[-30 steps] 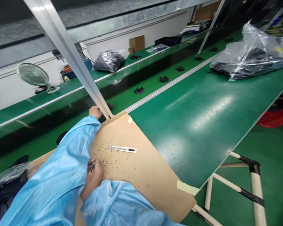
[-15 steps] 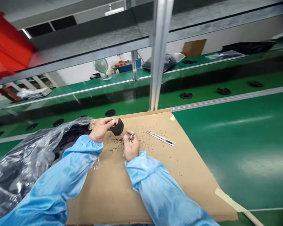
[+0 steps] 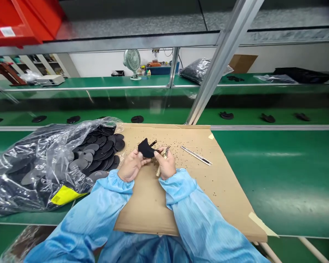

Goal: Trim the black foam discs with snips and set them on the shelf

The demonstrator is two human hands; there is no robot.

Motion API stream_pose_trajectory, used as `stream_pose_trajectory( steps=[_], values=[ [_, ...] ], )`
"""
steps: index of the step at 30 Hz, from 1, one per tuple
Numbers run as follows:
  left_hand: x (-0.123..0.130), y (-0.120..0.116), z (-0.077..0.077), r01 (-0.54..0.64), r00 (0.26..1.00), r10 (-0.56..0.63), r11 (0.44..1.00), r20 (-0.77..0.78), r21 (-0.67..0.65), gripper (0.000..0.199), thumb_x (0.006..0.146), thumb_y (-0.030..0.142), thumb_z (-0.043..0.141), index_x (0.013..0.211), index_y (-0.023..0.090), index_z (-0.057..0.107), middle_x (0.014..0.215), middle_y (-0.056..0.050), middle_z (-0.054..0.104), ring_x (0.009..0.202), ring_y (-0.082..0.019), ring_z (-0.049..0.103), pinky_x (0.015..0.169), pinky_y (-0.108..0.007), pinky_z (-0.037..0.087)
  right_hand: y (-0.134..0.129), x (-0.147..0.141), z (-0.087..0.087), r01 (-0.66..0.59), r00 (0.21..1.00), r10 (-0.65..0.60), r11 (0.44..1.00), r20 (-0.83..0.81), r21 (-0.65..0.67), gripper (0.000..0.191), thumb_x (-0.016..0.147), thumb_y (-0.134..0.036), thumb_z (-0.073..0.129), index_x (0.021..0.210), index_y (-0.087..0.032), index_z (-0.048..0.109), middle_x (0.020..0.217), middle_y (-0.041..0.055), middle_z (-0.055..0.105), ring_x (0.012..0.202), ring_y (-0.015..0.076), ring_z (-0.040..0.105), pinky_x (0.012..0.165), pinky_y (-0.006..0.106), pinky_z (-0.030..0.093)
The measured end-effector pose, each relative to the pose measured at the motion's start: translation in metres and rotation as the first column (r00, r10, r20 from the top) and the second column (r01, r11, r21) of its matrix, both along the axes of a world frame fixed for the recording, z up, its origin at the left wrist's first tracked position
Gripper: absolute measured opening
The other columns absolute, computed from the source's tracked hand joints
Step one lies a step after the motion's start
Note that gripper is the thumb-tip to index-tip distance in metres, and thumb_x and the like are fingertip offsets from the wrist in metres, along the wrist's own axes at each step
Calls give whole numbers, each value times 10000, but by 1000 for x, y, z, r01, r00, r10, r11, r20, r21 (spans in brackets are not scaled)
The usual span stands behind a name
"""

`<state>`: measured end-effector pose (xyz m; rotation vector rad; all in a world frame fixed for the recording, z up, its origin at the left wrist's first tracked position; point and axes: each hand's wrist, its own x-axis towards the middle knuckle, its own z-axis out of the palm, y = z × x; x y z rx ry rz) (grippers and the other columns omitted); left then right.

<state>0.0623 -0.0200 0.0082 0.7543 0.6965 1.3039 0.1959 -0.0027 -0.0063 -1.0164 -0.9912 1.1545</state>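
Note:
A black curved plastic-looking piece (image 3: pixel 146 149) is held above the cardboard, with a narrow prong standing up at its right side. My left hand (image 3: pixel 132 166) pinches its left end between thumb and fingers. My right hand (image 3: pixel 166 164) is closed round small pliers (image 3: pixel 159 170) with pale handles, their metal tip pointing up. The thumb and fingers of that hand also touch the piece's right end. Small dark scraps lie scattered on the cardboard sheet (image 3: pixel 153 208) around both hands. A slim box cutter (image 3: pixel 196 156) lies to the right of my right hand.
At left, a clear plastic bag (image 3: pixel 44 164) spills many black discs (image 3: pixel 104 149) beside the cardboard. A slanted metal post (image 3: pixel 208 80) rises behind the sheet. Black pieces (image 3: pixel 226 115) sit along the green belt beyond. A red bin (image 3: pixel 24 22) stands on the shelf above.
My hands have come together, and my right hand now touches the black piece too. The piece has turned over in my grip. The camera view has levelled and shifted.

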Motion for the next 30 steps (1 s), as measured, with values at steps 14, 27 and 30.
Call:
stream_pose_trajectory(
  steps=[14, 27, 30],
  values=[
    [-17, 10, -1, -250, 958, 273, 945, 89, -213, 285, 636, 170, 740, 865, 188, 573, 712, 23, 594, 605, -108, 562, 572, -263, 491, -14, 0, -8, -144, 837, -5, 963, 547, 229, 408, 796, -412, 619, 1126, -196, 516, 1057, 94, 607, 979, 214, 581, 869, 380, 471],
    [-17, 5, 5, -126, 989, 139, 972, 54, -198, 262, 667, 203, 701, 867, 179, 534, 617, 20, 560, 469, -77, 485, 484, -237, 415, -13, 9, 4, -194, 422, -297, 894, 857, 405, 370, 870, -360, 523, 1191, -186, 588, 918, 92, 635, 849, 234, 563, 813, 356, 454],
    [-17, 5, 4, -132, 988, 145, 973, 57, -188, 295, 668, 198, 701, 917, 184, 542, 616, 27, 554, 468, -77, 482, 475, -230, 403, -12, 10, 3, -207, 413, -296, 890, 861, 405, 364, 868, -352, 527, 1184, -182, 591, 904, 83, 642, 826, 225, 567, 801, 340, 451]
  ],
)
